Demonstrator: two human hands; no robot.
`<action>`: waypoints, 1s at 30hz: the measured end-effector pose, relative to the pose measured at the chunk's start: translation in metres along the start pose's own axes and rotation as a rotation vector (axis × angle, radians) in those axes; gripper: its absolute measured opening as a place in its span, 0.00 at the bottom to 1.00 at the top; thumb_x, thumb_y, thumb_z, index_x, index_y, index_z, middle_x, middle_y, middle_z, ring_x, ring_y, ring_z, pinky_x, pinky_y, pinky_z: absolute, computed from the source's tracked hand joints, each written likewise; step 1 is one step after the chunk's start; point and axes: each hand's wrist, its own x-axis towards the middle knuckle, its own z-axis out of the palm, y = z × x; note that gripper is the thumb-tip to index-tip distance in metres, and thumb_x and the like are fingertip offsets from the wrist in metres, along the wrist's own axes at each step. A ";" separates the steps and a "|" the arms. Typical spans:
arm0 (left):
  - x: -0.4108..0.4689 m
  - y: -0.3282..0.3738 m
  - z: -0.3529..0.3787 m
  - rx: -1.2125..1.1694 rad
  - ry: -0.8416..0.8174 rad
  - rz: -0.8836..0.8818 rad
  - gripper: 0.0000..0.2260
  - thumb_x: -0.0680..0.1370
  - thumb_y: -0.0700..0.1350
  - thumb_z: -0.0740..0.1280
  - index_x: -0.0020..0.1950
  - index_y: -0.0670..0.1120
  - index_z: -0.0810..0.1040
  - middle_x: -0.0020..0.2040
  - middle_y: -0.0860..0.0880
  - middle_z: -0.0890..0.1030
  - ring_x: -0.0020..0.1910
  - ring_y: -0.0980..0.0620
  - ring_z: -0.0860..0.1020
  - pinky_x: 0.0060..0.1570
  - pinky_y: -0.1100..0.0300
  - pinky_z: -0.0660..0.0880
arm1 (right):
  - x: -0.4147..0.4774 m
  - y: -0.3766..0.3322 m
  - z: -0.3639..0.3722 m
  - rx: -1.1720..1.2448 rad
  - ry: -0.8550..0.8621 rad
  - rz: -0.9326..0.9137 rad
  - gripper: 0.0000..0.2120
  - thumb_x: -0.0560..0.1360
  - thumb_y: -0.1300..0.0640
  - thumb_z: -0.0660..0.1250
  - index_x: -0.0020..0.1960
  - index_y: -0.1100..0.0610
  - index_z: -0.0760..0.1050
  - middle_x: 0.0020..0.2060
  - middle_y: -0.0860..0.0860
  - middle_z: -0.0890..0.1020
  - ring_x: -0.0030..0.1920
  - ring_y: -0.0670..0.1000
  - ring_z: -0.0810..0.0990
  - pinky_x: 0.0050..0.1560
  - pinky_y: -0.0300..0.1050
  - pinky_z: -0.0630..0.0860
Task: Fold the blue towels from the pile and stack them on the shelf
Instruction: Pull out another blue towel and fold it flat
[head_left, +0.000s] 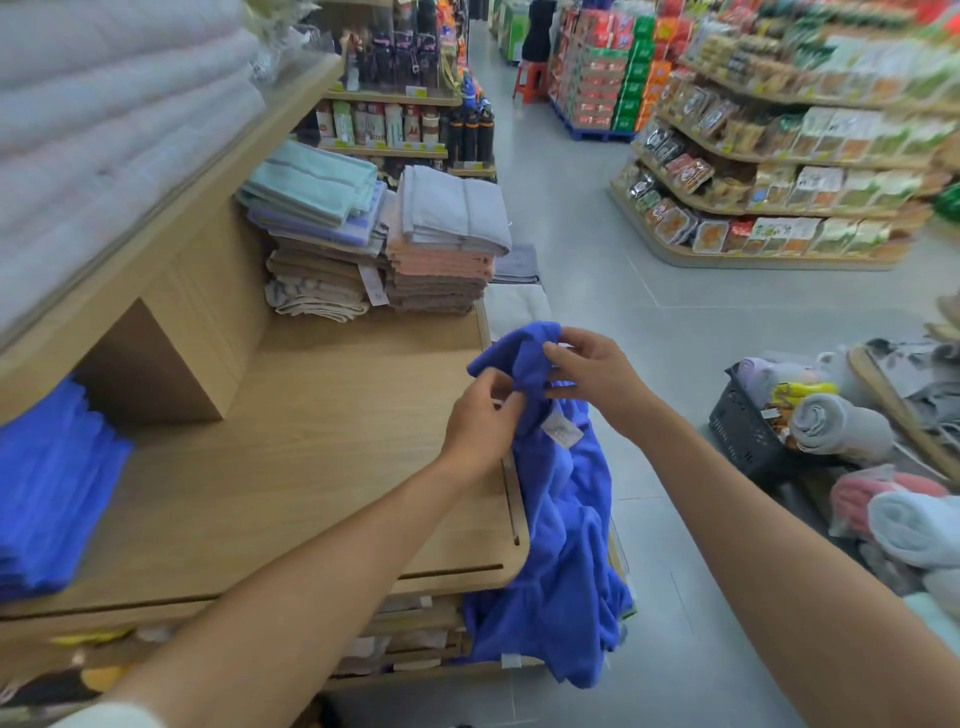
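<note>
A crumpled blue towel (561, 525) hangs in front of me off the right edge of the wooden shelf (322, 447), with a white label near its top. My left hand (480, 421) pinches the towel's upper edge on the left side. Close beside it, my right hand (592, 374) pinches the same edge at the bunched top. A stack of folded blue towels (49, 493) lies at the left end of the shelf, under an upper shelf board.
Folded stacks of mint, grey, pink and brown towels (395, 244) stand at the shelf's far end. White bedding (104, 119) fills the upper shelf. A dark basket with rolled towels (810, 421) sits on the floor to the right. Snack shelves (779, 171) line the aisle beyond.
</note>
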 end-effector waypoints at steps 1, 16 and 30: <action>0.008 0.002 -0.005 -0.051 0.019 -0.010 0.04 0.78 0.46 0.68 0.45 0.49 0.74 0.39 0.55 0.81 0.38 0.54 0.79 0.43 0.49 0.78 | -0.002 0.001 -0.002 -0.019 0.001 0.002 0.12 0.82 0.60 0.67 0.64 0.62 0.77 0.49 0.55 0.83 0.45 0.48 0.85 0.41 0.42 0.83; 0.010 0.011 -0.169 -0.726 0.186 -0.360 0.15 0.87 0.46 0.52 0.53 0.42 0.76 0.32 0.48 0.79 0.33 0.50 0.81 0.31 0.67 0.75 | -0.028 0.064 0.018 -0.325 0.081 -0.029 0.22 0.77 0.56 0.73 0.69 0.48 0.72 0.63 0.48 0.78 0.42 0.61 0.83 0.45 0.46 0.80; -0.015 -0.116 -0.247 0.037 -0.125 -0.386 0.11 0.81 0.47 0.69 0.54 0.38 0.83 0.45 0.43 0.85 0.44 0.46 0.82 0.43 0.59 0.75 | 0.047 -0.025 0.052 -0.886 -0.022 -0.319 0.11 0.76 0.54 0.70 0.58 0.45 0.81 0.46 0.47 0.85 0.44 0.50 0.80 0.44 0.43 0.71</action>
